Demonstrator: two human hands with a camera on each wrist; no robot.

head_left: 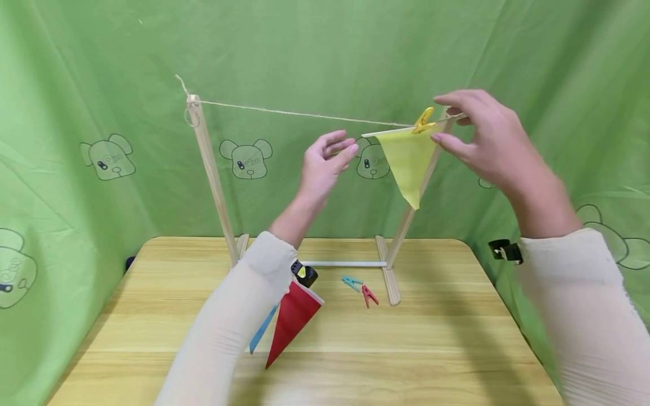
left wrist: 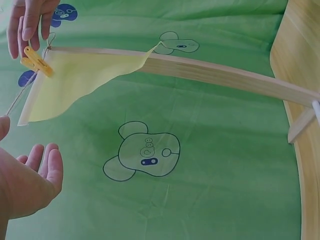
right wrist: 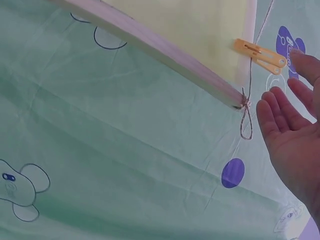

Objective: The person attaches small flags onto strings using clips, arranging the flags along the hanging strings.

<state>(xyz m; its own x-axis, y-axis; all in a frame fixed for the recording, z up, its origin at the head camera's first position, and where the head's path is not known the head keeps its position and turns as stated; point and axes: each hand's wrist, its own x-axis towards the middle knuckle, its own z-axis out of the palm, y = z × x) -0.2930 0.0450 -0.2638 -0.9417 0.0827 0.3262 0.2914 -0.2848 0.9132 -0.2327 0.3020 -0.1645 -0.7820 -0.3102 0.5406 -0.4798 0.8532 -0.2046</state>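
A yellow triangular flag hangs point down from the string, held by a yellow clothespin near the right post. My right hand is beside that clothespin, thumb and fingers spread apart and holding nothing; the right wrist view shows a gap between the fingertips and the clothespin. Left of the flag, my left hand is raised with loosely bent fingers and nothing in it. In the left wrist view the flag's white top edge is above this hand.
Wooden posts carry the string, joined low down by a white rod. On the table lie a blue clothespin, a red clothespin, a red flag and a blue flag, partly hidden by my left forearm.
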